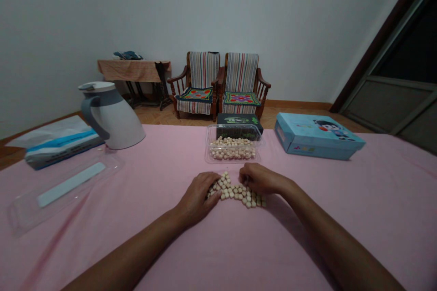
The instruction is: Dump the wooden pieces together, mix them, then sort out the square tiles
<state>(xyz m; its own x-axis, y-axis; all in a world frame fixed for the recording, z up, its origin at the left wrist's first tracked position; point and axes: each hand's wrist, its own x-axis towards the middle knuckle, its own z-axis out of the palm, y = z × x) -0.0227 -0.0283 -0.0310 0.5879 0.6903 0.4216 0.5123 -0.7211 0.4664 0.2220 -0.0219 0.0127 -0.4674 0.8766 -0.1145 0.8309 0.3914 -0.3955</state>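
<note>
Many small cream-coloured pieces (235,192) lie in a flat cluster on the pink tablecloth. My left hand (200,194) rests at the cluster's left side, thumb and fingers apart, touching the pieces at its edge. Over the upper right part of the cluster is my right hand (257,177), its fingers curled together; whatever they pinch is too hidden to name. Just behind the cluster stands a clear plastic box (208,154) holding a heap of similar pieces (234,148).
A black box (239,119) stands behind the plastic one. To the right is a light blue box (317,134). On the left are a white and grey jug (119,120), a blue and white packet (64,148) and a clear plastic lid (68,186). Two chairs stand beyond the table.
</note>
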